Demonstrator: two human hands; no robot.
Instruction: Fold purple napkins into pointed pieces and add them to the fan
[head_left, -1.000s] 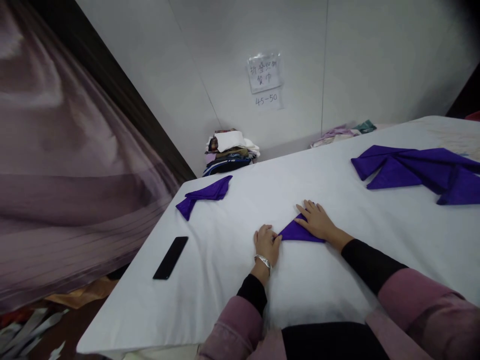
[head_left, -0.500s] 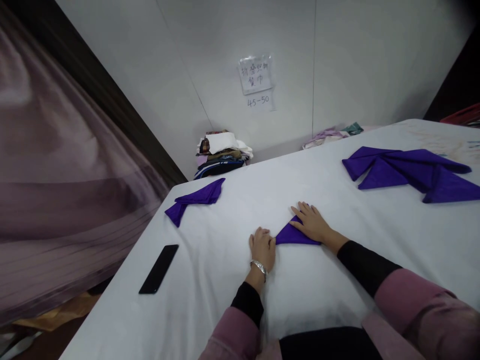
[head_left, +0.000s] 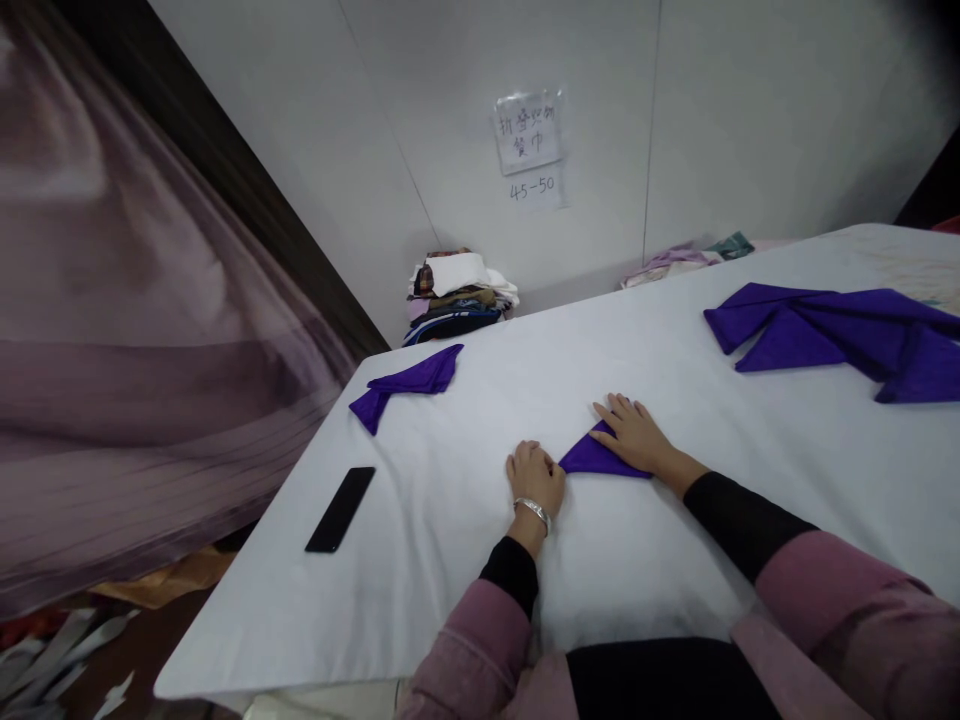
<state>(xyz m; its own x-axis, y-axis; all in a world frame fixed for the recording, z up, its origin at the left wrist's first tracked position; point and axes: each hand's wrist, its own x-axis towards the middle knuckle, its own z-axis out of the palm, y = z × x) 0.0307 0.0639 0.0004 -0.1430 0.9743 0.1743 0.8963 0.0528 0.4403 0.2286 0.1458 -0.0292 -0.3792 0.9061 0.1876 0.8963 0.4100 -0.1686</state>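
A purple cloth napkin [head_left: 596, 457], folded into a triangle, lies on the white-covered table [head_left: 457, 560] in front of me. My right hand [head_left: 634, 435] rests flat over its right part, fingers spread, and hides that side. At the napkin's left tip, my left hand [head_left: 538, 475] has its fingers curled and pinches the corner; the fingertips are partly hidden. A silver bracelet [head_left: 534, 513] circles my left wrist.
A folded purple napkin [head_left: 416, 378] lies at the far left, with a black phone-like slab [head_left: 341, 510] nearer. More purple napkins [head_left: 847, 330] lie at the right. Folded cloths [head_left: 457, 300] are stacked beyond the far edge. A curtain [head_left: 150, 400] hangs at left.
The camera view has shifted, so everything sits slightly right and higher in the picture. Both hands keep their places on the folded napkin, which looks unchanged.
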